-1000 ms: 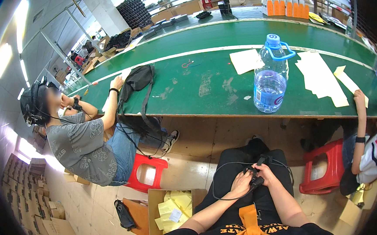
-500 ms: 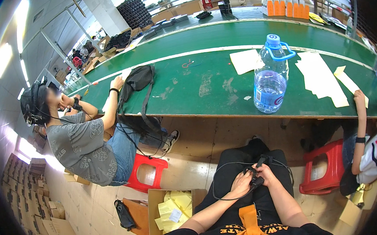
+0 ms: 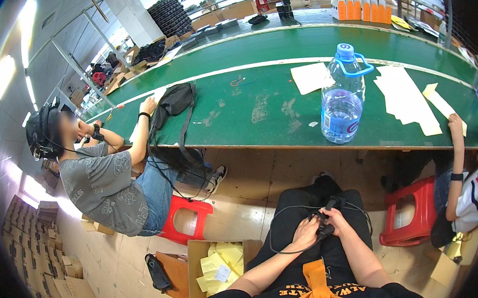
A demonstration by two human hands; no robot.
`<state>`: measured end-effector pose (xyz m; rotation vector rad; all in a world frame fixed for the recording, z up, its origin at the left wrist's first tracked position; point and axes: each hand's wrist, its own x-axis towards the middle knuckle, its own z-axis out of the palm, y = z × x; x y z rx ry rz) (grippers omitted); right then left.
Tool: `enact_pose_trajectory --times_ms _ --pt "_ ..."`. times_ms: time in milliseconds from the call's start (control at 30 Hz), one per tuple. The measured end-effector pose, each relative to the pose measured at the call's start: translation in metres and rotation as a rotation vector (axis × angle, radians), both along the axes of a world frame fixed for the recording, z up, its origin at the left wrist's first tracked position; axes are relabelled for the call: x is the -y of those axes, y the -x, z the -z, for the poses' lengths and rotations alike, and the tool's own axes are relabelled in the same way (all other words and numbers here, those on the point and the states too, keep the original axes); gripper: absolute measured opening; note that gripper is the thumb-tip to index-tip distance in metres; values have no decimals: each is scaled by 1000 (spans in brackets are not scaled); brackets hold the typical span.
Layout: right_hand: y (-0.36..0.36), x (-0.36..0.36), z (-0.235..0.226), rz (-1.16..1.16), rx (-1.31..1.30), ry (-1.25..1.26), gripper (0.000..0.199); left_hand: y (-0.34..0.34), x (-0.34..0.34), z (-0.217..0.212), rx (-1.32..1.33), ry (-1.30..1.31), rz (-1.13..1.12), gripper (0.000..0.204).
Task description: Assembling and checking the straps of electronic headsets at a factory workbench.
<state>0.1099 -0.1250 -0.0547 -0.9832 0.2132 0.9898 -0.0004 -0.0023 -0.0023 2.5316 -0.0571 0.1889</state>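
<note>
Head view: hands together over the dark trousers (image 3: 288, 223), between 4 and 5 o'clock. Right hand (image 3: 338, 220) curled round a black device (image 3: 325, 231); left hand (image 3: 306, 233) against it, grip unclear. Cable (image 3: 292, 252) loops toward 9 o'clock. Handling looks paused, unfinished: device not set down.

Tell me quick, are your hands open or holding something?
Left hand: beside the black gadget; whether it grips can't be told.
Right hand: fingers bent at the same gadget; its grip can't be told either.

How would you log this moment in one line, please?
left hand: on lap | right hand: on lap | black device: beside hands | grip: unclear | black cable: across lap
</note>
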Motion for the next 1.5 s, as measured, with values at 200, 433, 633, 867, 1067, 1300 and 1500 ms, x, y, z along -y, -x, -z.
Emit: enact_pose_trajectory --times_ms 200,433,633,867,1067,1300,1500 --pt "-2 2 5 -13 56 50 9 -1 -1 7 -49 -35 9 38" --pt "-1 1 -4 24 27 32 10 -1 -1 13 -17 -58 -1 41" --pt "0 1 -4 -11 62 33 11 -2 -2 9 -61 32 13 40" --pt "3 -5 -2 -11 169 222 5 -1 -2 -4 -64 -65 -3 38" --pt "8 -8 -11 -1 234 305 14 -1 -4 -4 -24 -104 2 32" --pt "6 -8 -2 46 188 241 11 0 -2 -7 -9 -42 -4 34" --pt "5 -5 -4 13 188 241 9 0 -3 -6 -3 -50 1 36"
